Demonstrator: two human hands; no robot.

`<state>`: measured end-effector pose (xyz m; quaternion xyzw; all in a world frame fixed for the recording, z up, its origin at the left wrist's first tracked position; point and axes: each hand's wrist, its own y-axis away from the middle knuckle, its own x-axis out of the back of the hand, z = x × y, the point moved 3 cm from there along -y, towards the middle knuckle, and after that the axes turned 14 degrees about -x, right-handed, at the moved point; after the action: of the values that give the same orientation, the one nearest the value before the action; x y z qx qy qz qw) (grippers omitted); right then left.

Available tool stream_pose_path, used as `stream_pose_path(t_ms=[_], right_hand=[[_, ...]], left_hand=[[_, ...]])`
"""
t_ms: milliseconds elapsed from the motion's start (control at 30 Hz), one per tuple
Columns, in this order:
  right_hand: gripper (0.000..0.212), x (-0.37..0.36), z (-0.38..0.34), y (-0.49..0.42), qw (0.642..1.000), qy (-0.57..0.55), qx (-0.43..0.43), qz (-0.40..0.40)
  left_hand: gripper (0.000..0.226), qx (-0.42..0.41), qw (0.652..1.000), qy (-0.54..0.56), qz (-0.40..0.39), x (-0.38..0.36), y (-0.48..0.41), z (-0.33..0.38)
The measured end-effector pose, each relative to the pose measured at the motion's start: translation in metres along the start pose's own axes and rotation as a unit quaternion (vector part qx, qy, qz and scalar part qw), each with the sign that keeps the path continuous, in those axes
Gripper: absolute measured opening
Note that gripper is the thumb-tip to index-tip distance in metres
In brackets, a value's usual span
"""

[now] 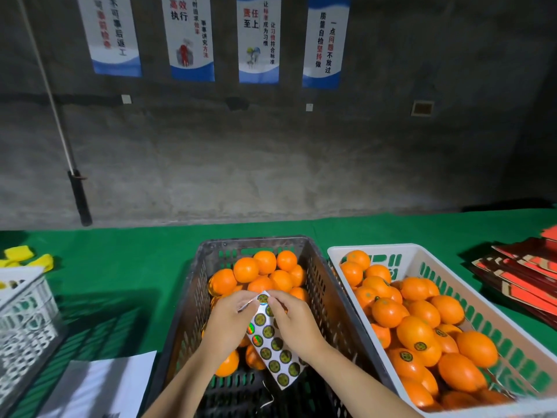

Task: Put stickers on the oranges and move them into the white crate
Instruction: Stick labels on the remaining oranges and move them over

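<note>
Both hands are working together over the dark crate (328,285), which is sitting in the middle of the green table (120,260). The left hand (230,319) is gripping the upper part of a white sticker sheet (275,348), its fingers curling round the sheet's left edge. The right hand (294,318) is reaching in from the other side, its fingertips pinching at the top sticker (263,298) near the sheet's upper end. The sheet is hanging down and to the right between the two wrists, showing rows of round dark stickers with yellow marks.

Plain oranges (256,273) are lying heaped in the far end of the dark crate, with a few more showing under the hands. Just to the right, touching or nearly touching the dark one, the white crate (337,251) is holding many oranges, several of them already carrying round stickers on top (420,346).

At the left edge another white basket (27,312) is standing, with yellow pieces (21,256) behind it. White paper (99,384) is lying near the front. Red and brown flat cards (524,276) are lying stacked at the right. Posters (259,37) are hanging on the grey wall.
</note>
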<state>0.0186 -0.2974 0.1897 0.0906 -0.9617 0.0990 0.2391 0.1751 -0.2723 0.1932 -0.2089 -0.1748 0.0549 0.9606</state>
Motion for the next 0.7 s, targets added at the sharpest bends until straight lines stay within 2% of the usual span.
stream_pose_path(t_ms=[167,433,500,567,700], right_hand=[[0.030,0.006,0.002,0.001,0.991,0.073,0.047,0.103],[0.025,0.007,0.000,0.005,0.981,0.119,0.102,0.118],[0.025,0.007,-0.001,0.006,0.977,0.127,0.118,0.126],[0.026,0.006,-0.001,0.007,0.976,0.124,0.127,0.125],[0.026,0.004,0.002,0.004,0.984,0.093,0.099,0.118]], left_hand=[[0.008,0.019,0.999,0.007,0.045,0.006,0.000,0.000],[0.024,0.029,0.999,0.026,0.018,0.003,-0.001,0.001],[0.018,0.036,0.999,0.036,0.013,0.003,-0.001,0.002],[0.021,0.048,0.997,0.058,-0.007,0.002,-0.002,0.002],[0.019,0.084,0.990,0.097,-0.048,-0.004,0.000,0.002]])
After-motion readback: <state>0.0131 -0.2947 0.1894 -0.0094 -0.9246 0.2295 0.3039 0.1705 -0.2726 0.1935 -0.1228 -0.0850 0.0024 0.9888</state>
